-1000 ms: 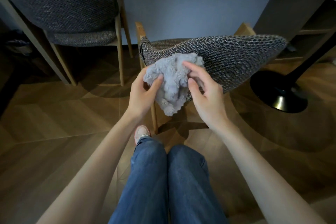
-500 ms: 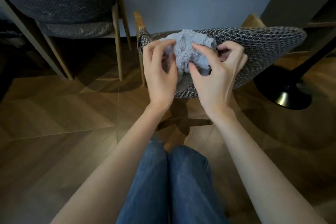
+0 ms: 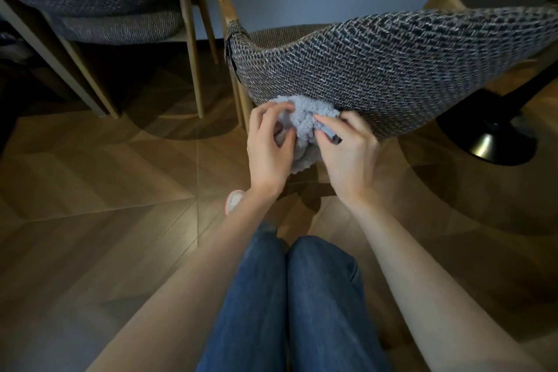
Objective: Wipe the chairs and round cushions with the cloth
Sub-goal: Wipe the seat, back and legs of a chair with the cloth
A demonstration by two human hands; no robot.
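both hands hold a bunched pale grey-blue fluffy cloth [image 3: 305, 127] between them, against the lower edge of the nearer chair's woven black-and-white fabric backrest [image 3: 392, 66]. left hand [image 3: 267, 145] has curled fingers on the cloth's left side; right hand [image 3: 347, 148] pinches the right side. second grey woven chair with pale wooden legs [image 3: 99, 9] sits up and left of the left hand. black round lamp base [image 3: 486, 142] is right of the right hand. blue jeans [image 3: 287, 305] below the hands, over wood floor [image 3: 105, 190].
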